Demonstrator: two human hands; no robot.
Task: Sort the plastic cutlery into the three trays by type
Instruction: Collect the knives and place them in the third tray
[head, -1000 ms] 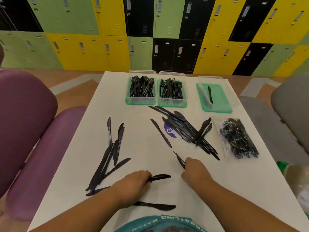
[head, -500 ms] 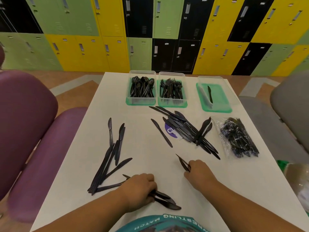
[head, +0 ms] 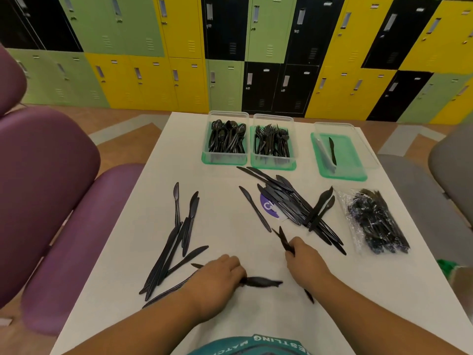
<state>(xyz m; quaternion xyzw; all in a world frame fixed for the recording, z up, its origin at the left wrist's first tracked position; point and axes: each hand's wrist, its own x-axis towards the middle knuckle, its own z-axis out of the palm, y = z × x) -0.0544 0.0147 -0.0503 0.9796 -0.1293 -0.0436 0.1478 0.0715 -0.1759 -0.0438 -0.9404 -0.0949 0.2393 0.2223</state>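
Observation:
Three clear trays on green lids stand at the table's far end: the left tray (head: 225, 160) holds spoons, the middle tray (head: 273, 161) holds forks, and the right tray (head: 343, 172) holds one black knife (head: 332, 151). Loose black knives lie in a left group (head: 176, 242) and a middle pile (head: 297, 206). Near the front edge, my left hand (head: 217, 278) grips knives (head: 261, 282) whose blades stick out to the right. My right hand (head: 304, 260) holds a few knives (head: 283, 239) with tips pointing away from me.
A clear bag of black cutlery (head: 375, 221) lies at the right of the white table (head: 230, 226). A purple sticker (head: 267, 206) shows under the middle pile. Purple chairs (head: 46, 201) flank the left side, grey seats (head: 435, 190) the right. Coloured lockers fill the back wall.
My left hand has gathered the near knives and shifted them up and right. My right hand keeps its knives and has barely moved.

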